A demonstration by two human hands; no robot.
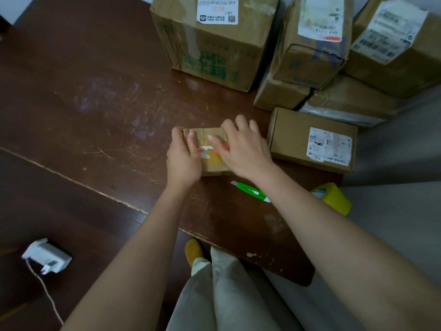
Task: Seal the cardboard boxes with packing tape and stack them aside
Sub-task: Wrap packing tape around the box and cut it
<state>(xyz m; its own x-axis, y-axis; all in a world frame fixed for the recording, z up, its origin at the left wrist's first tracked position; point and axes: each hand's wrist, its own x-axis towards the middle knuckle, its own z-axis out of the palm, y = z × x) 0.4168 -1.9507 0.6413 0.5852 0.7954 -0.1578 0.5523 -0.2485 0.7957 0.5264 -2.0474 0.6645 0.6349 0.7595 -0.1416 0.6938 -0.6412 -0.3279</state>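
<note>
My left hand (183, 161) grips the small box (210, 151) end; right hand (241, 149) fingers lie flat on top, its long axis running between them.

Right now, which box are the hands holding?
The small box in the middle of the table, between the left hand and right hand. It is the littlest, with orange marks on top; the other boxes sit untouched.

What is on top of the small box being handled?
Both hands rest on the small box: left hand gripping its left end, right hand spread over the top. Yellow tape shows between them; the rest is covered.
</note>
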